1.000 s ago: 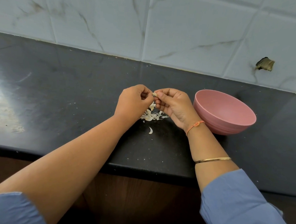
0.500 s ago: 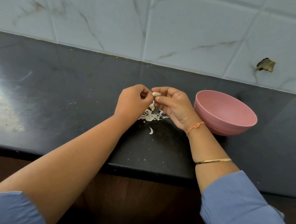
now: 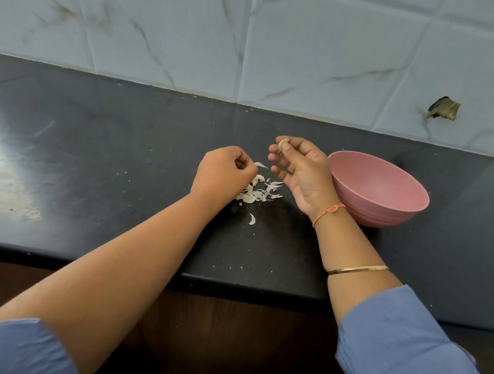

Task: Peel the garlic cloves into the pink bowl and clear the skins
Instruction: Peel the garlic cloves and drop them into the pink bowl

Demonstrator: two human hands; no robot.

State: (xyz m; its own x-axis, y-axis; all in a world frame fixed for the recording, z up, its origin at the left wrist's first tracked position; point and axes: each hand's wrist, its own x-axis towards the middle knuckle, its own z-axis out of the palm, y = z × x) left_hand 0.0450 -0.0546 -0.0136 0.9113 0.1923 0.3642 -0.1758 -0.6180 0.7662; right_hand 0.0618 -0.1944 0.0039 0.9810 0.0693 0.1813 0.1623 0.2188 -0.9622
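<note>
Right hand [image 3: 301, 172] pinches garlic clove [image 3: 282, 144]; left hand [image 3: 223, 171] pinches skin [image 3: 260, 165]

Soft, even light; pale glare on the countertop [image 3: 8, 180] at left; wide-angle bending at edges

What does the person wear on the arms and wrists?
Blue sleeves cover both upper arms: the left sleeve and the right sleeve. The right wrist has an orange knotted thread; higher on that forearm sits a thin gold bangle. The left arm shows no jewellery.
</note>
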